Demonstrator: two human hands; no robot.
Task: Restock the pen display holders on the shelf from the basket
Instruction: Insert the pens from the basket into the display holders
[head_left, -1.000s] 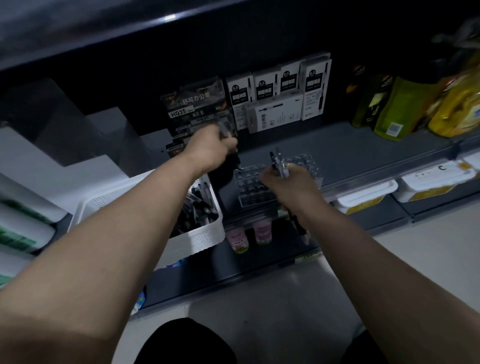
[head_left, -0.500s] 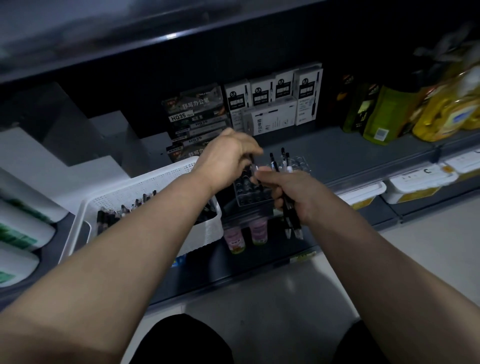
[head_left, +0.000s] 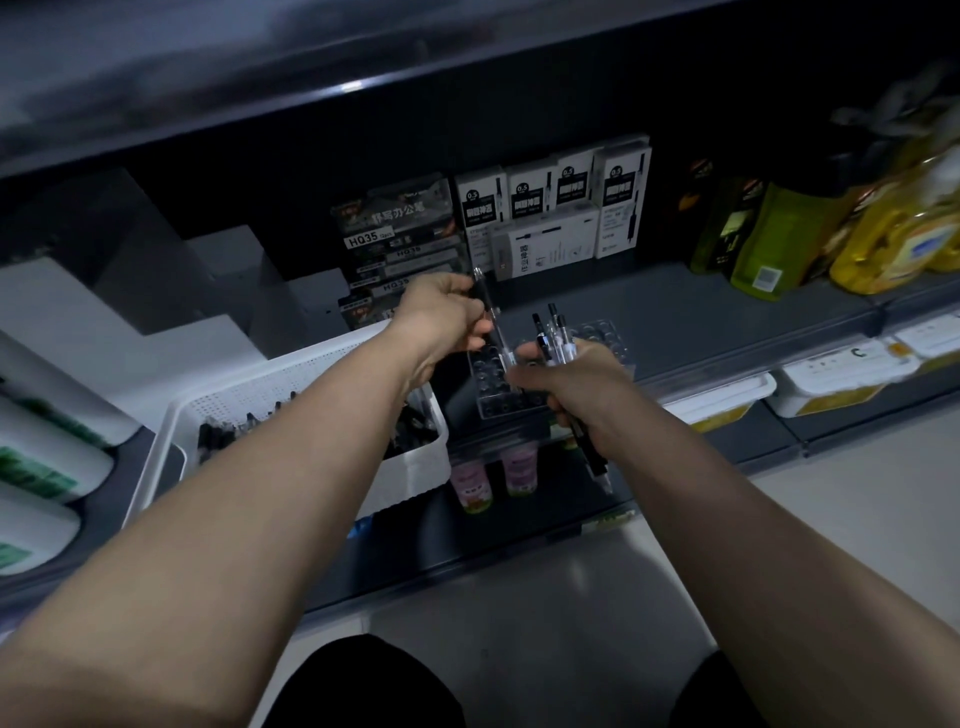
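A clear plastic pen holder (head_left: 605, 338) with round holes stands on the dark shelf (head_left: 701, 317), mostly hidden behind my hands. My left hand (head_left: 441, 317) grips a single black pen (head_left: 488, 306), held tilted over the holder's left part. My right hand (head_left: 571, 384) is closed around a bundle of pens (head_left: 553, 338), whose tops stick up above the fist and tips point down below it. The white perforated basket (head_left: 291, 379) sits to the left on the shelf, with black pens lying inside.
Stacked pen boxes (head_left: 400, 244) and white refill boxes (head_left: 550, 213) stand at the shelf's back. Yellow and green bottles (head_left: 779, 239) fill the right side. White tubs (head_left: 722, 400) and small pink bottles (head_left: 472, 483) sit on the lower shelf. White rolls (head_left: 36, 457) lie far left.
My left hand came away from the stacked boxes, met my right hand and now holds one pen lifted out of the bundle. The view shifted a little.
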